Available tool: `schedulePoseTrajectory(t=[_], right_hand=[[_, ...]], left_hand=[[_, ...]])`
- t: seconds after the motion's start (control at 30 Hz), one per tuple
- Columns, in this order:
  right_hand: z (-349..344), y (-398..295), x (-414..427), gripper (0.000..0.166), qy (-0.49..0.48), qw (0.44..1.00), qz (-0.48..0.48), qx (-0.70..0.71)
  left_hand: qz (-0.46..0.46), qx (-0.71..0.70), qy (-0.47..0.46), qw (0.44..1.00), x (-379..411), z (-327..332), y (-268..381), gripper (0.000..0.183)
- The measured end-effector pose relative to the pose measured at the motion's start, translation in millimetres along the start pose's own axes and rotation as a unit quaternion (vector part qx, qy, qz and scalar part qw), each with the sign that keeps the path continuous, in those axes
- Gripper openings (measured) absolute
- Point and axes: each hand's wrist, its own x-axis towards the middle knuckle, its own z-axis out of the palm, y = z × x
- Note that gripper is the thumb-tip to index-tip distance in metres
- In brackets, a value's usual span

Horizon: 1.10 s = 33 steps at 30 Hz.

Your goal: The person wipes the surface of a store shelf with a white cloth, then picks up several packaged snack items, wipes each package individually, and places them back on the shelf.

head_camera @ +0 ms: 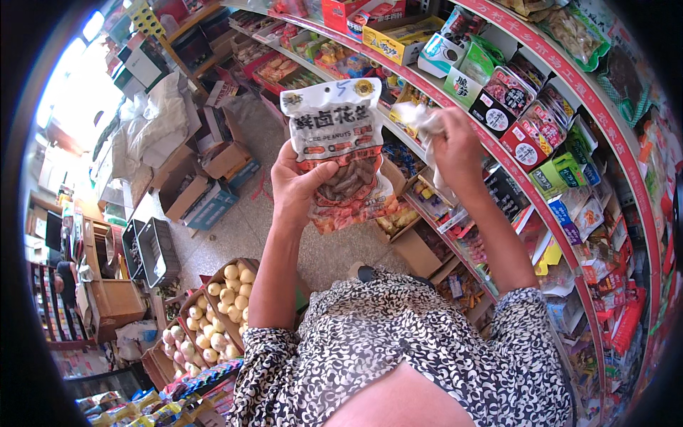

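Observation:
My left hand (pixel 299 184) grips a plastic pouch of spiced peanuts (pixel 341 139) by its left edge, thumb across the front. The pouch is white on top and red-orange below, with peanuts visible through a clear window and a hang hole near its top. To the right of it, my right hand (pixel 460 147) is raised and closed around a crumpled white cloth (pixel 419 118), part of which hangs below the palm. The cloth is apart from the pouch's face. Behind the right hand runs a tiered shelf (pixel 512 173) with a red edge strip.
Boxed snack packets (pixel 507 91) crowd the shelves on my right. Cartons of round yellowish fruit (pixel 235 291) stand at lower left. Open cardboard boxes (pixel 184 195) and black plastic crates (pixel 158 251) sit on the speckled floor (pixel 235 229). Bagged snacks (pixel 133 411) lie at the bottom left.

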Motion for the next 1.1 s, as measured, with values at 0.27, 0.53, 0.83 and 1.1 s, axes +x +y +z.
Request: schedulePoseTrajectory(t=[0.27,0.53,0.83,1.1], right_hand=[[17.3,-79.6,-22.5,0.030,-0.042,0.981,-0.190,0.010],[6.2,15.7,-49.2,0.016,-0.091,0.977,-0.188,0.038],[20.6,-55.5,-22.4,0.044,-0.131,0.589,0.351,0.716],[13.7,-54.5,-20.4,0.045,-0.190,0.717,0.273,0.613]], left_hand=[[-0.038,-0.089,-0.017,0.995,-4.2,15.1,-25.5,0.042],[0.006,-0.210,-0.010,0.978,3.3,-28.5,-7.9,0.046],[-0.050,-0.240,-0.068,0.967,-0.9,6.3,-29.4,0.048],[-0.084,-0.046,-0.080,0.992,-0.1,2.9,-25.3,0.053]])
